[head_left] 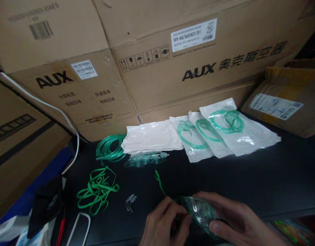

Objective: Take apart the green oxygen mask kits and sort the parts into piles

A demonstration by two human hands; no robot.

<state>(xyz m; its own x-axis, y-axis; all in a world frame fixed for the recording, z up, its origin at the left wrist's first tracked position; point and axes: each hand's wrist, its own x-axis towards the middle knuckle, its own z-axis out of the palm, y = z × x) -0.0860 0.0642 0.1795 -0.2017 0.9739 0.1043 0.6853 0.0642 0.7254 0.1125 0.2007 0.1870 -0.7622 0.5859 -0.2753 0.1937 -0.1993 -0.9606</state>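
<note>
My right hand (234, 217) grips a clear, green-tinted oxygen mask (200, 210) from its right side, thumb on the near face. At the mask's left edge, the bent fingers of my left hand (166, 222) pinch a green elastic strap (160, 184). One end of that strap sticks up beyond the knuckles; the spot where it meets the mask is hidden by my fingers. Left of my hands lie a tangle of green straps (98, 189) and several small bent metal strips (131, 203). More clear masks (145, 159) sit in a row farther back.
Coiled green tubing (111, 148) lies beside a stack of white pouches (152, 136). Three pouches with tubing inside (249, 135) fan out to the right. Large cartons (157, 78) wall off the back of the black table (137, 232); a smaller carton (282, 99) stands at right.
</note>
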